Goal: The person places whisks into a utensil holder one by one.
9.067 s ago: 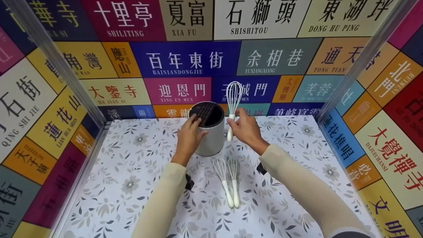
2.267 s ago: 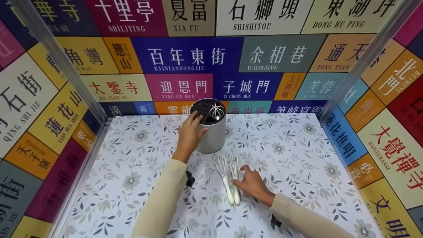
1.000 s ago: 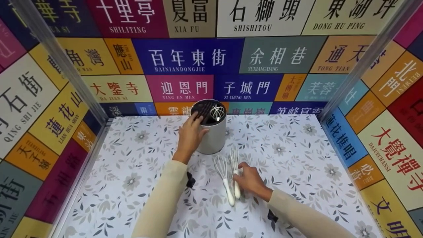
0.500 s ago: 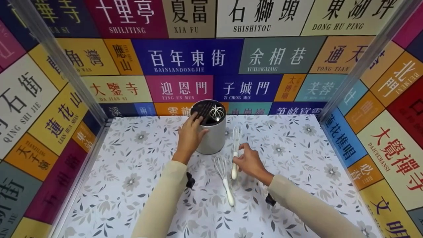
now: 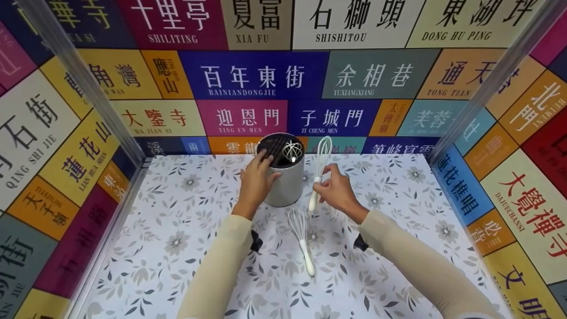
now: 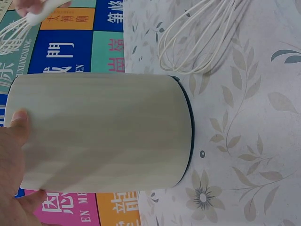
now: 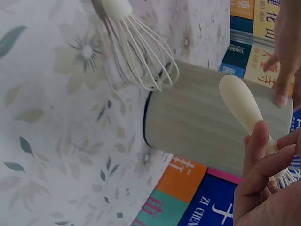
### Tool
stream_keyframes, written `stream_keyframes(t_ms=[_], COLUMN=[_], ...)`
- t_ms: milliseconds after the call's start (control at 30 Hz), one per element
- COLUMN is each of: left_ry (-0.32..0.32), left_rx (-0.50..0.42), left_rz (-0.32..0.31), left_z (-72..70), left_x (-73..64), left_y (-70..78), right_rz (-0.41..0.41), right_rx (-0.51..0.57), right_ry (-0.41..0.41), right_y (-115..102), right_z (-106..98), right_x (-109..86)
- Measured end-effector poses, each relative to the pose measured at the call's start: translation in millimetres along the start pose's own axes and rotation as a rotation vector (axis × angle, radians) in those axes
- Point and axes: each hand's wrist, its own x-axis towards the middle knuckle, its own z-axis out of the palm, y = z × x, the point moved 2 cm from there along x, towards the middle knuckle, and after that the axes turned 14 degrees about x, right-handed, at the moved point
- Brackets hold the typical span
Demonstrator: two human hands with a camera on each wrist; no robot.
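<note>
A grey cylindrical utensil holder with a black slotted top stands upright near the back wall. My left hand grips its upper left side, fingers over the rim and thumb on the outer wall. The wire head of one whisk shows in the holder's right opening; its handle is hidden inside. To the right of the holder, my right hand pinches a second white whisk below its wires, wire head up. That whisk's handle points away from the fingers in the right wrist view. A third whisk lies on the table.
The table has a white cloth with a grey leaf and flower print. Behind it and along both sides rise walls of coloured sign panels. Clear corner posts stand at the back corners.
My right hand has picked the second whisk off the table from beside the third one and raised it toward the holder. Earlier, the first whisk passed from my right hand into the holder.
</note>
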Motion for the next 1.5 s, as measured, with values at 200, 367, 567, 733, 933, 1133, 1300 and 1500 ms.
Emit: stream_keyframes(t_ms=[200, 367, 567, 733, 933, 1133, 1300, 1500], left_ry=[0.016, 0.011, 0.001, -0.002, -0.008, -0.002, 0.004, 0.0], left_rx=[0.016, 0.017, 0.015, 0.016, 0.024, 0.025, 0.026, 0.016], left_rz=[0.014, 0.011, 0.009, 0.01, 0.006, 0.012, 0.01, 0.007], left_z=[0.9, 2.1, 2.5, 2.5, 2.3, 3.0, 3.7, 3.2], left_x=[-0.4, 1.0, 0.5, 1.3, 1.5, -0.2, -0.3, 0.5], left_y=[-1.0, -1.4, -1.9, -1.9, -2.0, -2.7, -3.1, -2.0], right_rz=[-0.031, -0.067, -0.109, -0.138, -0.179, -0.198, -0.241, -0.251], right_rx=[0.01, 0.019, 0.036, 0.007, 0.021, 0.011, -0.051, -0.027], right_ry=[0.033, 0.062, 0.09, 0.126, 0.159, 0.182, 0.247, 0.257], right_y=[-15, -29, -44, -54, -67, -76, -78, -76], right_z=[-11, -19, -25, -30, -32, -29, -23, -15], right_x=[17.4, 31.2, 48.4, 62.4, 76.4, 86.4, 94.2, 99.7])
